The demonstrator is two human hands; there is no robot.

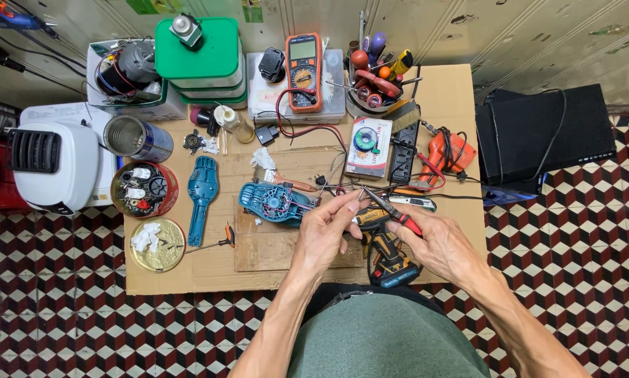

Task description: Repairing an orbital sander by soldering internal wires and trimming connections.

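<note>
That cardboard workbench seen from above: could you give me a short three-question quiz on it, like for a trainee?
1. True or false: the right hand holds a red-handled probe.
2. What lies just left of the left hand? A) a teal tool housing half B) a green lidded tub C) a black box
3. Fill in: the orange multimeter sits at the cardboard's ___ edge.

Key: 1 true. 2 A, the teal tool housing half. 3 far.
</note>
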